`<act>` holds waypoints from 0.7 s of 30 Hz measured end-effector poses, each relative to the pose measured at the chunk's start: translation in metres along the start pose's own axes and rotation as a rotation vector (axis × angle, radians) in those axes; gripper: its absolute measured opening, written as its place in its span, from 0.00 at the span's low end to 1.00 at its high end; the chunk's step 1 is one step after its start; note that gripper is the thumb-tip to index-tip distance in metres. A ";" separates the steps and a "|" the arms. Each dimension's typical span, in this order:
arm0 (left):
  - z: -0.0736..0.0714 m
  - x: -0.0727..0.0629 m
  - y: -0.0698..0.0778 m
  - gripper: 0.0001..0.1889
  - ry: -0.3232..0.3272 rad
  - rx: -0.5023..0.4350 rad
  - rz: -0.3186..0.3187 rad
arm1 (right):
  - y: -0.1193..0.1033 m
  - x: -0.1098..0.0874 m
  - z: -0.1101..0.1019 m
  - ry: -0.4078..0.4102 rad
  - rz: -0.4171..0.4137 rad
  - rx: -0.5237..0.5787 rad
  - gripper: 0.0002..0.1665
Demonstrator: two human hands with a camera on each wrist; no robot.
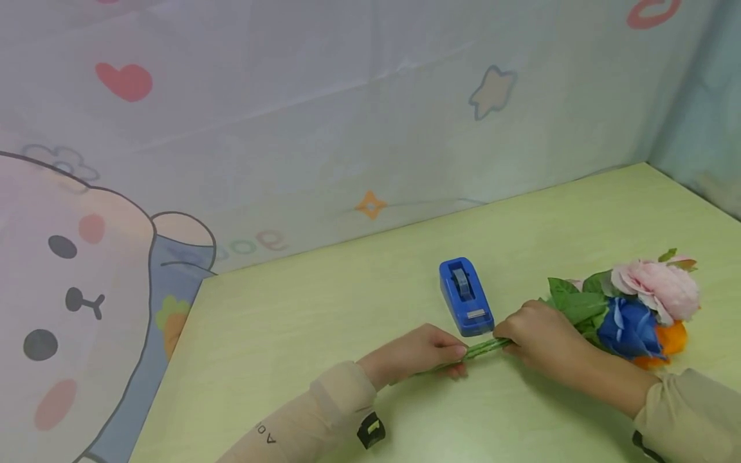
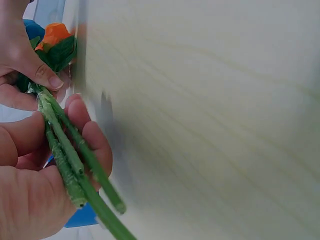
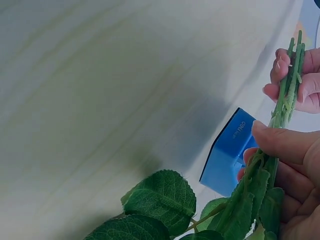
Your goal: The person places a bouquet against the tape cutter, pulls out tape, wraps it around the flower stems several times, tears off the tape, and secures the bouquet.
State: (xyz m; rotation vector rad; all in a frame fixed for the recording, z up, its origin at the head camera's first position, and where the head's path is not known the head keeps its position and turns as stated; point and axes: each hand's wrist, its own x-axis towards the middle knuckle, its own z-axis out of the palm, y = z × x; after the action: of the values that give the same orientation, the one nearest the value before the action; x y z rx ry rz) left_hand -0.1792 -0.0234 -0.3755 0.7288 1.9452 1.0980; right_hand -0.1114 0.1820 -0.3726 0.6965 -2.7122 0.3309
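A bunch of artificial flowers lies sideways above the table, with a pink bloom (image 1: 660,286), a blue rose (image 1: 628,328) and an orange bloom (image 1: 673,338) at its right end. My right hand (image 1: 541,334) grips the bunch just below the leaves (image 3: 165,197), thumb across the stems. Farther down, my left hand (image 1: 422,352) holds the green stems (image 1: 485,348) between thumb and curled fingers. In the left wrist view the cut stem ends (image 2: 117,205) stick out past the left hand at uneven lengths. Just beyond both hands stands a blue tape dispenser (image 1: 466,296).
The light green table (image 1: 301,308) reaches back to a printed cloth (image 1: 289,128) hanging behind it. On the cloth's left is a large cartoon animal (image 1: 87,289). A black strap piece (image 1: 371,431) shows at my left cuff.
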 end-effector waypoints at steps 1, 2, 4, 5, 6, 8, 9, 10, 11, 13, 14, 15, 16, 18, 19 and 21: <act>0.000 0.000 0.000 0.13 0.007 0.000 0.004 | 0.000 0.000 0.000 -0.002 0.004 0.004 0.20; 0.001 0.000 -0.001 0.12 0.016 -0.001 0.007 | -0.001 0.000 0.000 -0.003 0.007 0.007 0.20; 0.001 0.000 -0.001 0.11 0.032 -0.003 0.010 | -0.001 0.001 0.000 -0.007 0.014 0.013 0.19; 0.002 0.001 -0.001 0.11 0.043 -0.006 0.008 | -0.001 0.001 0.000 -0.009 0.017 0.015 0.18; 0.002 0.001 -0.001 0.11 0.054 -0.005 0.007 | -0.001 0.001 0.000 -0.012 0.018 0.015 0.17; 0.003 0.001 -0.002 0.10 0.078 -0.001 0.007 | -0.001 0.002 0.000 -0.019 0.016 0.018 0.17; 0.003 0.002 -0.002 0.10 0.089 0.001 0.007 | -0.001 0.002 0.001 -0.024 0.015 0.021 0.16; 0.004 0.002 -0.002 0.10 0.099 0.005 0.007 | -0.001 0.002 0.001 -0.027 0.012 0.023 0.16; 0.004 0.002 -0.002 0.10 0.108 0.008 0.008 | -0.001 0.003 0.001 -0.032 0.010 0.026 0.16; 0.004 0.002 -0.002 0.10 0.126 0.014 0.017 | -0.001 0.003 0.001 -0.037 0.007 0.032 0.16; 0.004 0.002 -0.002 0.09 0.132 0.026 0.026 | 0.000 0.003 0.001 -0.042 0.008 0.035 0.17; 0.004 0.002 -0.002 0.09 0.138 0.045 0.034 | 0.000 0.003 0.001 -0.047 0.010 0.041 0.16; 0.004 0.002 -0.002 0.09 0.144 0.063 0.043 | 0.000 0.004 0.001 -0.050 0.011 0.044 0.16; 0.004 0.003 -0.002 0.09 0.160 0.110 0.057 | 0.000 0.004 0.001 -0.056 0.017 0.050 0.16; 0.004 0.003 -0.002 0.10 0.167 0.142 0.065 | 0.000 0.004 0.000 -0.060 0.018 0.055 0.16; 0.003 0.003 -0.001 0.10 0.181 0.204 0.076 | 0.000 0.005 0.000 -0.067 0.022 0.067 0.16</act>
State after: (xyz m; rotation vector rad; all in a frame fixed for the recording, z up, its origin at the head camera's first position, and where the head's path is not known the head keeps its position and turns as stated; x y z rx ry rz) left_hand -0.1781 -0.0203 -0.3788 0.8433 2.2236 1.0507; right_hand -0.1154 0.1801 -0.3707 0.7086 -2.7848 0.4121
